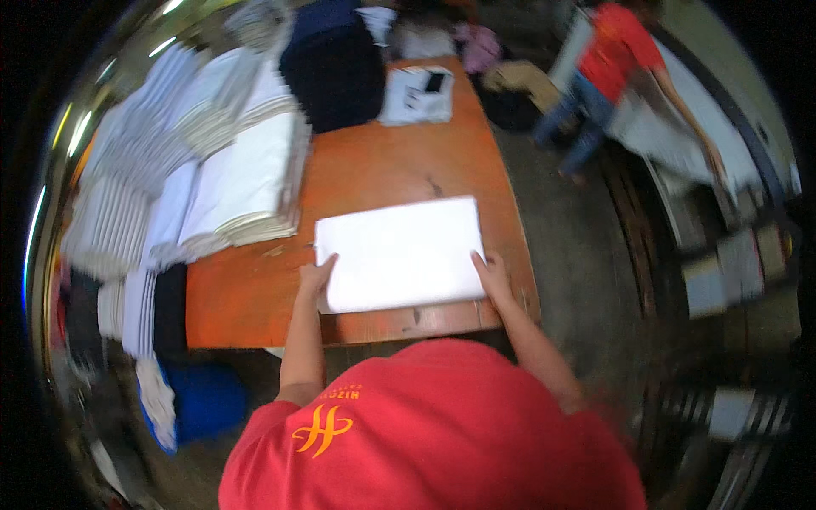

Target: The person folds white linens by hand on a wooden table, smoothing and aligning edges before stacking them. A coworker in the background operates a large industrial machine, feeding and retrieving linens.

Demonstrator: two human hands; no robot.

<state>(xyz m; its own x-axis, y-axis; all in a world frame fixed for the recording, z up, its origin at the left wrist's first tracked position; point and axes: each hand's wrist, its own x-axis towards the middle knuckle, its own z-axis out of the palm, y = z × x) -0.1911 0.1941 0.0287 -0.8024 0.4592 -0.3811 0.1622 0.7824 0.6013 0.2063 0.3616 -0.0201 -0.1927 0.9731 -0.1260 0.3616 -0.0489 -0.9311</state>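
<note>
A folded white cloth bundle [398, 251] lies on the orange wooden table [399, 161] near its front edge. My left hand [319, 276] grips its left edge, thumb on top. My right hand [490, 272] grips the right edge the same way, fingers hidden at the side. Just beyond, to the left, tall piles of folded white and pale cloth [246, 178] take up much of the table.
Dark folded cloth [327, 64] and a white folded piece with a dark patch [408, 95] sit farther back. A blue bin [204, 408] stands below at left. A person in red [612, 51] stands at right by a long white surface [714, 153].
</note>
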